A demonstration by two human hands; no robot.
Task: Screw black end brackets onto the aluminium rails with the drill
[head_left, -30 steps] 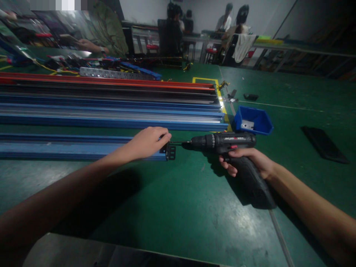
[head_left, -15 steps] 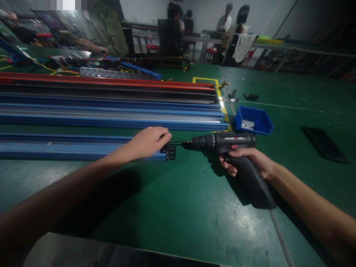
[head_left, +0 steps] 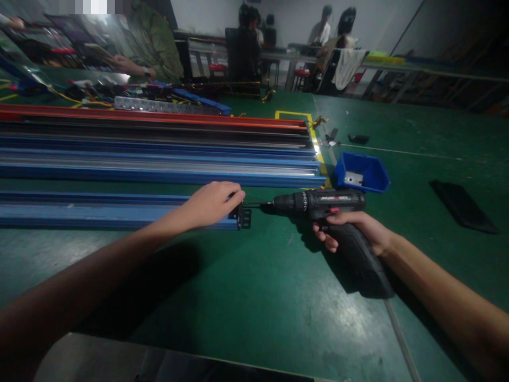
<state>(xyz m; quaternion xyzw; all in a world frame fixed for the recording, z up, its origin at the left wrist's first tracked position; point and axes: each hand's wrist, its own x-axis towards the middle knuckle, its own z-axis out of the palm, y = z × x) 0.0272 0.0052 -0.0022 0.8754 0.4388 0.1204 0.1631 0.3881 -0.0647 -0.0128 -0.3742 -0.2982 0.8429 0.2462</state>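
Note:
My right hand (head_left: pixel 350 231) is wrapped round the grip of a black cordless drill (head_left: pixel 338 200), a finger near its trigger. The drill lies level, its long thin bit (head_left: pixel 256 204) pointing left. The bit's tip meets a black end bracket (head_left: pixel 243 217) at the right end of a blue metal profile (head_left: pixel 99 212). My left hand (head_left: pixel 217 204) rests over that end, thumb and fingers closed on the bracket's upper edge. The fingers partly hide the bracket, and any screw at the bit's tip is too small to make out.
Behind lie more blue profiles (head_left: pixel 159 168), black ones and an orange one (head_left: pixel 159 114). A blue bin (head_left: pixel 376 172) holding a small metal part stands behind the drill. A dark flat object (head_left: pixel 463 206) lies on the right. Across the green table (head_left: pixel 254 297) a person in a green sleeve (head_left: pixel 157 40) works.

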